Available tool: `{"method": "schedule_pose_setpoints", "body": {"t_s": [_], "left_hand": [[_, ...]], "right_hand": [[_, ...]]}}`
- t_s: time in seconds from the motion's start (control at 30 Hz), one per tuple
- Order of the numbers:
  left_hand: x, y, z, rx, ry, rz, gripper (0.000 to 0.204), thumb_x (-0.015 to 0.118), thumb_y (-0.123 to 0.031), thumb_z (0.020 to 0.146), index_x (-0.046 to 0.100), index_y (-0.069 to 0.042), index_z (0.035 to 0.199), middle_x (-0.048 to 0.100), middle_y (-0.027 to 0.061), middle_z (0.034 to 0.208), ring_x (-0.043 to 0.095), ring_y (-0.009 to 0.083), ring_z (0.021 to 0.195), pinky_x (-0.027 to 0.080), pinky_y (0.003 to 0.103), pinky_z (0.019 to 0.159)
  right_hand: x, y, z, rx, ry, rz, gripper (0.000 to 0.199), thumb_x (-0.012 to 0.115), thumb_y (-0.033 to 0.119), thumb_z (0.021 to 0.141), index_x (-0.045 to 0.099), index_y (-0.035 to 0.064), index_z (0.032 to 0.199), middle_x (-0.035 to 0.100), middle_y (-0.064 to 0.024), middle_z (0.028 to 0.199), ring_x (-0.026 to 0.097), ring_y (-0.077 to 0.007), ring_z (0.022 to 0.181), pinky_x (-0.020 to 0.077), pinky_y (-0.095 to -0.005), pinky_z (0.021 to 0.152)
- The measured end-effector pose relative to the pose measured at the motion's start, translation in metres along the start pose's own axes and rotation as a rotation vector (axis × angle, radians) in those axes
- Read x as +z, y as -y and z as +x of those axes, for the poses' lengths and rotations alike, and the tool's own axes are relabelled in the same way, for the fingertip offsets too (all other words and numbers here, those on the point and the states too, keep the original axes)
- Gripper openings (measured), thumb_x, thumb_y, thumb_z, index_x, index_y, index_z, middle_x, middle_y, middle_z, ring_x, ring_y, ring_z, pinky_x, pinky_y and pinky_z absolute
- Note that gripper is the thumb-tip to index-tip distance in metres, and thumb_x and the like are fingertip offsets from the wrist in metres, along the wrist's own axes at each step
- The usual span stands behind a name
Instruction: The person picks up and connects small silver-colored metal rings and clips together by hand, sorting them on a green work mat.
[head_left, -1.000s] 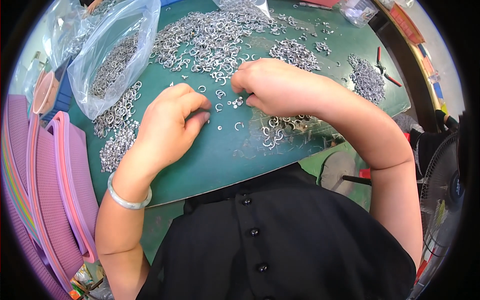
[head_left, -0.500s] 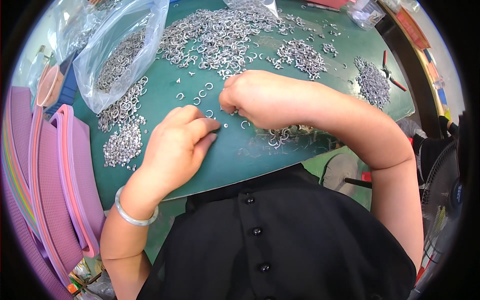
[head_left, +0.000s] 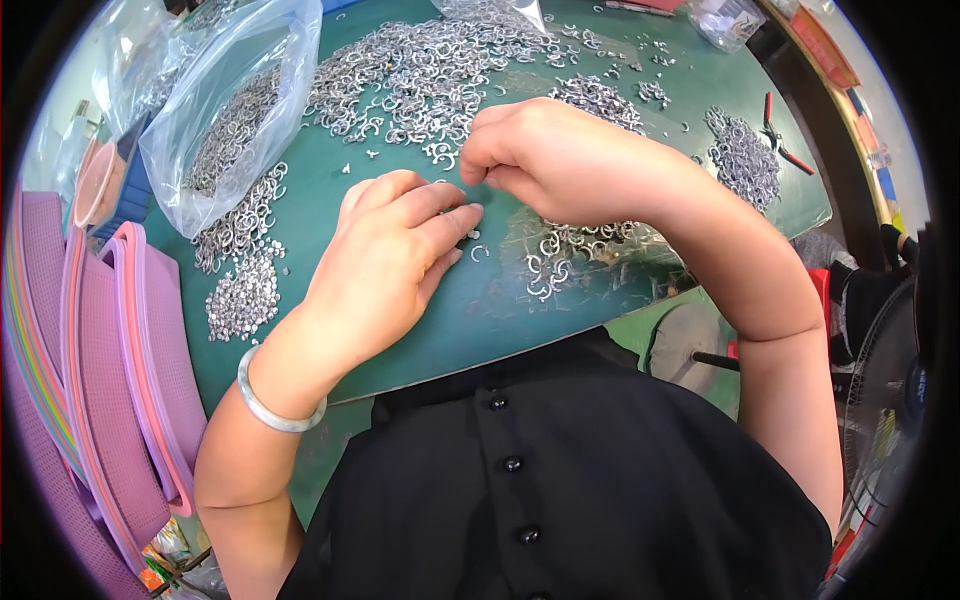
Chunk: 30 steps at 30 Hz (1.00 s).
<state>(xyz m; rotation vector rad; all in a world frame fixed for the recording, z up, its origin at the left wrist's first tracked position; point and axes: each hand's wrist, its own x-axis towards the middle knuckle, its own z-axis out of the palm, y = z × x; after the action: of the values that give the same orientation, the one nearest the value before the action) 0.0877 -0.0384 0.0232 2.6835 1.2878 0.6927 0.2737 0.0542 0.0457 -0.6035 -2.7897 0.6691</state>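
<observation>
My left hand [head_left: 385, 235], with a pale bangle [head_left: 272, 405] at its wrist, lies low over the green table. Its fingers stretch to the right and the thumb tip stays apart from the index fingertip. Just beyond those fingertips sit a small silver disc [head_left: 474, 234] and an open metal ring [head_left: 480, 253]. Above and to the right, my right hand [head_left: 555, 160] is closed in a pinch; anything between its fingertips is hidden. Part of a pile of open metal rings [head_left: 550, 272] shows below this hand.
A large heap of metal rings [head_left: 400, 80] spreads across the back. At left stand a clear plastic bag [head_left: 175, 185] of rings, a pile of small discs [head_left: 243, 298] and purple baskets [head_left: 150, 350]. Red-handled pliers [head_left: 770, 135] lie beside another metal pile [head_left: 742, 165] at right.
My left hand has moved right and slightly away from me, over where loose rings lay. My right hand has shifted a little right and farther back, uncovering more of the near ring pile.
</observation>
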Motion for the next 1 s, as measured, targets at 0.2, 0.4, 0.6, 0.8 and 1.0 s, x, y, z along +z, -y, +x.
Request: {"method": "schedule_pose_setpoints", "body": {"t_s": [0.2, 0.4, 0.6, 0.8, 1.0], "left_hand": [[0.003, 0.01, 0.004, 0.109, 0.101, -0.036, 0.029, 0.064, -0.001, 0.066, 0.065, -0.003, 0.095, 0.061, 0.0069, 0.098, 0.055, 0.0264, 0.092, 0.041, 0.037, 0.083], [0.009, 0.004, -0.007, 0.148, 0.008, 0.034, 0.031, 0.063, 0.001, 0.061, 0.065, -0.002, 0.092, 0.061, 0.0073, 0.092, 0.056, 0.0233, 0.082, 0.043, 0.035, 0.076], [0.005, -0.006, -0.019, 0.124, 0.005, 0.093, 0.029, 0.063, 0.002, 0.061, 0.063, 0.0, 0.09, 0.059, 0.0083, 0.089, 0.055, 0.0219, 0.077, 0.042, 0.034, 0.071], [-0.002, -0.011, -0.04, 0.064, -0.025, 0.091, 0.029, 0.062, 0.002, 0.06, 0.062, 0.002, 0.089, 0.058, 0.0097, 0.088, 0.055, 0.0226, 0.075, 0.042, 0.034, 0.069], [-0.01, -0.006, -0.058, 0.005, -0.042, 0.085, 0.028, 0.062, 0.003, 0.06, 0.062, 0.001, 0.088, 0.059, 0.0097, 0.087, 0.056, 0.0228, 0.074, 0.041, 0.034, 0.068]], "right_hand": [[-0.003, -0.003, -0.014, -0.018, -0.071, 0.033, 0.011, 0.053, 0.002, 0.072, 0.061, -0.0005, 0.08, 0.061, -0.0192, 0.078, 0.058, -0.0358, 0.078, 0.0465, -0.041, 0.069], [-0.006, -0.014, -0.017, -0.021, -0.096, -0.032, 0.008, 0.056, 0.003, 0.073, 0.06, 0.0005, 0.079, 0.058, -0.0149, 0.078, 0.058, -0.0334, 0.076, 0.0465, -0.0397, 0.067], [0.012, -0.021, 0.005, 0.067, -0.008, -0.197, 0.006, 0.058, 0.007, 0.075, 0.059, 0.0026, 0.077, 0.057, -0.0112, 0.079, 0.057, -0.0313, 0.077, 0.0469, -0.0394, 0.068], [0.019, -0.02, 0.01, 0.045, 0.0, -0.239, 0.007, 0.056, 0.009, 0.075, 0.057, 0.0017, 0.074, 0.057, -0.0117, 0.078, 0.058, -0.0317, 0.078, 0.0473, -0.0403, 0.068], [0.023, 0.005, 0.016, -0.002, 0.09, -0.215, 0.008, 0.055, 0.009, 0.074, 0.055, 0.0008, 0.072, 0.056, -0.0131, 0.077, 0.057, -0.0321, 0.077, 0.0477, -0.0405, 0.068]]}}
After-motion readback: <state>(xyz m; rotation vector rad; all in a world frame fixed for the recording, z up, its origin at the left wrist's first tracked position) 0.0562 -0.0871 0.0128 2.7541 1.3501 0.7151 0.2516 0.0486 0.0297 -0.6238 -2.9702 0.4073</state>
